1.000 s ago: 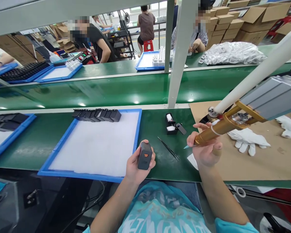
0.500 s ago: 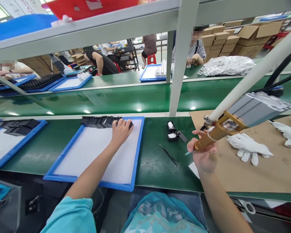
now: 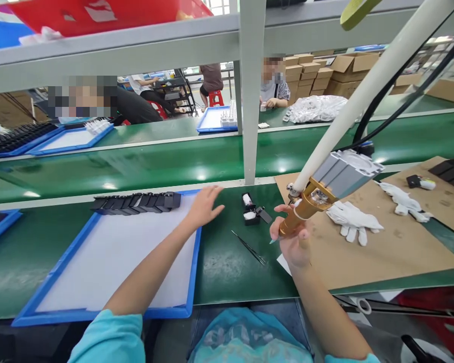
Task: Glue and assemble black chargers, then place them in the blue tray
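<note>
Blocks hug tray far edge, L hand spread, nothing held, over far-R corner, R hand w/ grip round gold driver, tabletop gap btwn tray & tweezers.

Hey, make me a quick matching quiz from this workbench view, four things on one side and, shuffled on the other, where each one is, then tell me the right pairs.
Things:
1. Tweezers
2. Gold-coloured tool
3. White gloves
4. Row of black cases

Places:
A. On the brown cardboard
B. Along the far side of the blue-rimmed tray
C. On the green tabletop
D. In the right hand

Right pairs: 1-C, 2-D, 3-A, 4-B.
</note>
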A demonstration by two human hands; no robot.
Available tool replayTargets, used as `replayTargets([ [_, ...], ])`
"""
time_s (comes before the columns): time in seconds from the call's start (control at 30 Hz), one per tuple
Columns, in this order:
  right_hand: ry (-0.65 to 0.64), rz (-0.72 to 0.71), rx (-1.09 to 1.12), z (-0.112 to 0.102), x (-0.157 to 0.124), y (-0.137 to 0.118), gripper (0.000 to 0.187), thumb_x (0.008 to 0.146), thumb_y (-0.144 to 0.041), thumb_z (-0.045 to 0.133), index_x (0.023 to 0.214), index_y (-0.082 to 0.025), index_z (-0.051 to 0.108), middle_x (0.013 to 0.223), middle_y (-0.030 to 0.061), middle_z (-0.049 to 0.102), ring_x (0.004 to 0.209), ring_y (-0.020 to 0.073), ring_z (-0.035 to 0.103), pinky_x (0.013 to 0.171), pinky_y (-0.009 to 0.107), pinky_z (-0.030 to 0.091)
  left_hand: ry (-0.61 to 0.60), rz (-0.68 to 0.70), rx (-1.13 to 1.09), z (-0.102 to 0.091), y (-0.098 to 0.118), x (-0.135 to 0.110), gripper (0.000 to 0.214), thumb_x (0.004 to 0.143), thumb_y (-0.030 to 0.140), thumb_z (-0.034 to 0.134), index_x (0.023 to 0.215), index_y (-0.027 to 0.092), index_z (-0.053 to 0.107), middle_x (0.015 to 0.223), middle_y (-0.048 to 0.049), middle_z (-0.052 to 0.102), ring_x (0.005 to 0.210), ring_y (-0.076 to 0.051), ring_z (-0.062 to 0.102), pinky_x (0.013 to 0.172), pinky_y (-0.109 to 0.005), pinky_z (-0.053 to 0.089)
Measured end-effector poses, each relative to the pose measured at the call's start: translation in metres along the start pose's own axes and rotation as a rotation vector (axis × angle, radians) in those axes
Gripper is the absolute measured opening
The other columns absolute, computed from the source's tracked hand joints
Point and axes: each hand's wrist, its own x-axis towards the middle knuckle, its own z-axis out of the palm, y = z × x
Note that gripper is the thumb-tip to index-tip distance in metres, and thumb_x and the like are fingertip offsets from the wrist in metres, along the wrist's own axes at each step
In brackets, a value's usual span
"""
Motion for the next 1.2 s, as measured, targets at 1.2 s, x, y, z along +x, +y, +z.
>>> replayTargets([
  [1.2, -0.033, 0.029, 0.063, 0.012, 0.002, -0.001, 0.038, 0.084, -0.054, 0.056, 0.114, -0.032, 0.053, 0.107, 0.0012, 0.062, 0.046, 0.0091, 0.054, 0.041, 0.027, 0.037, -0.368, -0.289, -0.806, -0.02, 0.11, -0.129, 0.079, 0.074, 0.009, 0.059, 0.145, 0.034, 0.036, 0.127, -0.0049, 0.053, 0.117, -0.024, 0.052, 0.101, -0.039, 0.045],
])
